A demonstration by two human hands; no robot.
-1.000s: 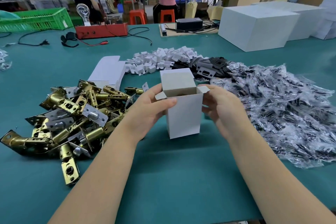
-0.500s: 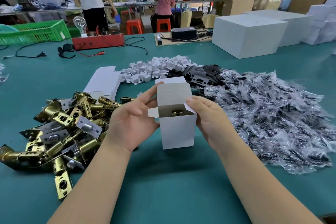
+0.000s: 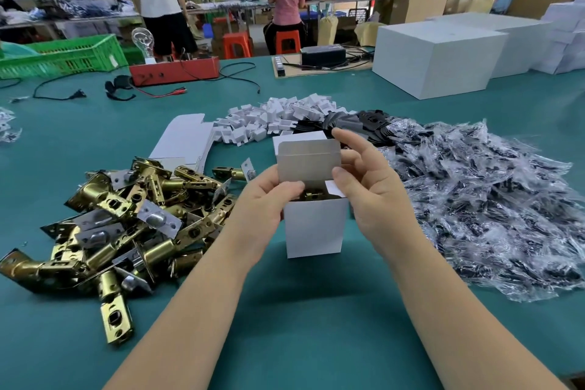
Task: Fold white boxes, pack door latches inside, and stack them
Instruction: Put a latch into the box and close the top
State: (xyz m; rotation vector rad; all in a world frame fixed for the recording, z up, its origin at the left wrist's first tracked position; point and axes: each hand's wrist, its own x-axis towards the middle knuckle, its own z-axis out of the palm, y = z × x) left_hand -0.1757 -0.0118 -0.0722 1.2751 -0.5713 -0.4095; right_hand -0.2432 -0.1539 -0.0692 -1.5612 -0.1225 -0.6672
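Both hands hold a small white box upright over the green table, its top still open.

The box (image 3: pixel 315 225) stands in front of the person, between the heap of brass door latches (image 3: pixel 126 218) on the left and the pile of clear plastic bags (image 3: pixel 487 199) on the right. The left hand (image 3: pixel 262 199) grips its left side, thumb curled over the top edge onto a side flap. The right hand (image 3: pixel 370 187) pinches the raised lid flap (image 3: pixel 308 161), forefinger behind its top corner and thumb on its front (the other fingers are bent behind the box). A brass latch (image 3: pixel 311 193) shows inside the opening. Flat unfolded boxes (image 3: pixel 186 139) lie beyond the latches, beside a heap of small white pieces (image 3: pixel 278 117).
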